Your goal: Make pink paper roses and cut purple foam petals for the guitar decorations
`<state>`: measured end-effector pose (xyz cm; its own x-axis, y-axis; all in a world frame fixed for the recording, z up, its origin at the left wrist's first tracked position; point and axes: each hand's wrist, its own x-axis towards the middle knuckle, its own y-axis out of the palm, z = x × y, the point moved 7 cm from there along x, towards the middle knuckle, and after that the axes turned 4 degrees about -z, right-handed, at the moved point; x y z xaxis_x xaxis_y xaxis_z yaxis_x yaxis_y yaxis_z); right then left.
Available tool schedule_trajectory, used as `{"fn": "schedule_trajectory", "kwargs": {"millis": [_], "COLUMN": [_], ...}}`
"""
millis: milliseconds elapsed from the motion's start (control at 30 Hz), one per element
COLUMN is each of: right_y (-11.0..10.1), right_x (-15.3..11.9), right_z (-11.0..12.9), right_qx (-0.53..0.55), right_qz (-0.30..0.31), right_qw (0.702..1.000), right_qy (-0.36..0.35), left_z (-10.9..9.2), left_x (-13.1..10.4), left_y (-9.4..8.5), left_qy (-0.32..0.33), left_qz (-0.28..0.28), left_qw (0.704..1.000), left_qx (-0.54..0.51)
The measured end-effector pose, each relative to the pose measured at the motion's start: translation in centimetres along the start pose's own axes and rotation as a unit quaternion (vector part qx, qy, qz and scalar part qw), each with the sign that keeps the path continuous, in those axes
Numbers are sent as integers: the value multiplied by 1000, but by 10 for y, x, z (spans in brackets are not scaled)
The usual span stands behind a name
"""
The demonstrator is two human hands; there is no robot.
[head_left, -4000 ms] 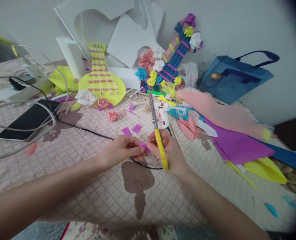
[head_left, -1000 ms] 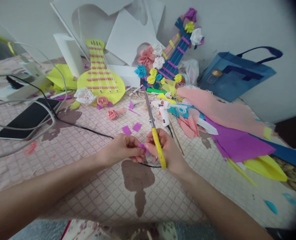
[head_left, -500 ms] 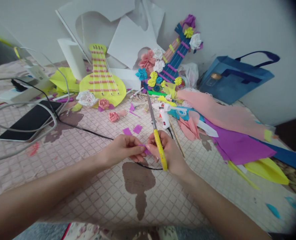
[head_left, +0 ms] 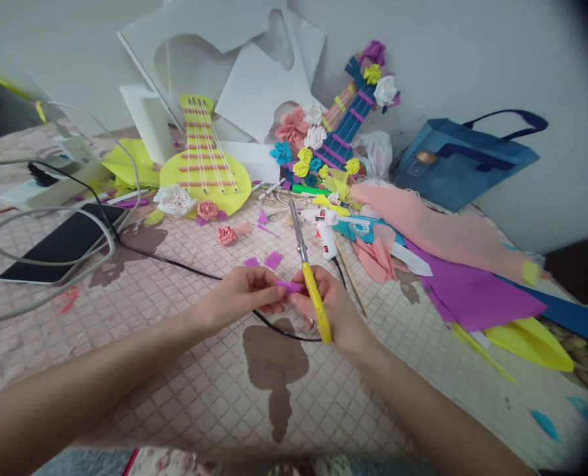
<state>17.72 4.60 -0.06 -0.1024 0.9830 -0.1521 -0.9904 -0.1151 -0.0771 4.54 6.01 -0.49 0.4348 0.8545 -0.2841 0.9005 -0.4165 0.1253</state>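
A small purple paper piece [head_left: 288, 286] is being pinched in the fingers of the left hand [head_left: 244, 291], and its right end is being met by the fingertips of the right hand [head_left: 340, 311]. How firmly it is being gripped on the right cannot be told, since the contact is being partly hidden. Neither hand is being left farther off: the strip is being held between the two, its long axis being laid roughly side to side. In the right hand the scissors [head_left: 316, 301] are also being carried (an awkward extra load for fine finger work, it seems), their blades being pointed away from the body, across the line of the strip.

Just beyond the fingers, two purple scraps [head_left: 274, 259] are being borne by the quilted cloth [head_left: 199, 396]. Past the right hand, a wooden stick [head_left: 350, 279] and a white glue gun [head_left: 327, 243] are being supported there too. Farther out, a yellow paper guitar [head_left: 177, 173] is being fronted by paper roses [head_left: 227, 235].
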Motion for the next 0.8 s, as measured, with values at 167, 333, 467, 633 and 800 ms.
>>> {"fn": "schedule_trajectory", "kwargs": {"millis": [167,333,467,633,800], "right_y": [0,-1,3,8,11], "right_x": [-1,-1,-2,-8,-14], "right_z": [1,2,3,15,12], "right_qx": [8,2,33,29,-3], "right_qz": [-2,-11,-2,43,109], "right_qw": [1000,1000,999,998,994], "right_qy": [-2,8,27,-20,-30], "left_z": [0,-3,-11,-29,-51], "left_x": [1,0,1,1,1], "left_y": [-1,-2,-11,-27,-34], "left_qy": [8,18,29,79,129], "left_qz": [1,-14,-49,-85,-106], "left_qw": [1000,999,996,985,971], "left_qx": [-16,-29,-65,-125,-173]}}
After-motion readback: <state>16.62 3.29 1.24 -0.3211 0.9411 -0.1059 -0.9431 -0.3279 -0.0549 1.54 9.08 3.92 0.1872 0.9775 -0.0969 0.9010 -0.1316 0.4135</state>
